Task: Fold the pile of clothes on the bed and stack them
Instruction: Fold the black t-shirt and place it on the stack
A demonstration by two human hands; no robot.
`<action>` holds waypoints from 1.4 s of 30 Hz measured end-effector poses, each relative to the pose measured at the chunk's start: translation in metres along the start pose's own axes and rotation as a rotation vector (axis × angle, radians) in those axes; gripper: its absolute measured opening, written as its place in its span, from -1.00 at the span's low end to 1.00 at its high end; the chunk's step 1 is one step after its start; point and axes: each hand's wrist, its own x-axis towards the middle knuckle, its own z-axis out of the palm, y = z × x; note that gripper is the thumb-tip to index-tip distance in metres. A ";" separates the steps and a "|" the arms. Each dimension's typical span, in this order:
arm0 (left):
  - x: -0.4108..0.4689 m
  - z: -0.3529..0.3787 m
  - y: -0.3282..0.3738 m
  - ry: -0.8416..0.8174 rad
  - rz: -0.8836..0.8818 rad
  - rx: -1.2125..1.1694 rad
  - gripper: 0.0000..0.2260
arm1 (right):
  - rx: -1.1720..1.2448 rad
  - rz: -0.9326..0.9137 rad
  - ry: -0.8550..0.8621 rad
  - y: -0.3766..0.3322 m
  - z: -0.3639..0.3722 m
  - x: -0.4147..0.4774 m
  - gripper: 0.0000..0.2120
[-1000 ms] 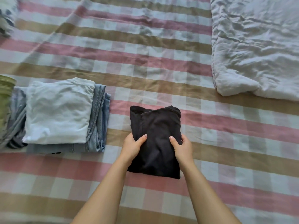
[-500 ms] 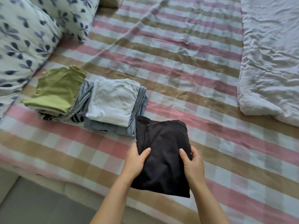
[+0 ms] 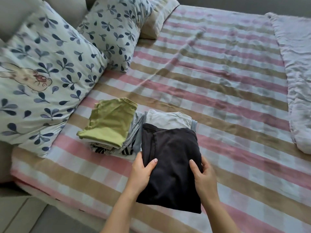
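A folded black garment (image 3: 170, 163) is held up over the bed. My left hand (image 3: 143, 172) grips its left edge and my right hand (image 3: 202, 175) grips its right edge, thumbs on top. Its far end overlaps a stack topped by a folded white garment (image 3: 166, 119) with light blue denim (image 3: 194, 125) underneath. Left of that lies a second stack with a folded green garment (image 3: 107, 123) on top and a striped piece (image 3: 101, 149) below.
The bed sheet (image 3: 210, 91) has pink, tan and white stripes. Leaf-print pillows (image 3: 42, 78) lean at the left, close to the green stack. A rumpled white duvet (image 3: 299, 81) lies along the right side. The bed's near edge and floor (image 3: 21, 214) show bottom left.
Both hands have lifted the black garment off the sheet and carried it left, so it now overlaps the white-topped stack. The view has swung left, showing the pillows.
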 end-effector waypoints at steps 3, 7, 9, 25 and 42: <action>0.039 -0.059 -0.002 0.000 0.034 0.047 -0.76 | 0.006 -0.013 0.030 -0.011 0.066 0.011 -0.81; 0.101 -0.127 -0.002 -0.012 0.042 0.082 -0.82 | 0.045 -0.037 0.075 -0.020 0.154 0.038 -0.82; 0.132 -0.154 -0.001 -0.016 0.058 0.088 -0.78 | 0.046 -0.045 0.091 -0.022 0.191 0.058 -0.82; 0.229 -0.193 -0.059 0.208 0.548 0.902 -0.56 | -0.677 -0.330 0.237 0.027 0.309 0.120 -0.44; 0.255 -0.199 -0.093 0.153 0.134 0.749 -0.29 | -0.494 -0.081 0.147 0.049 0.313 0.124 -0.36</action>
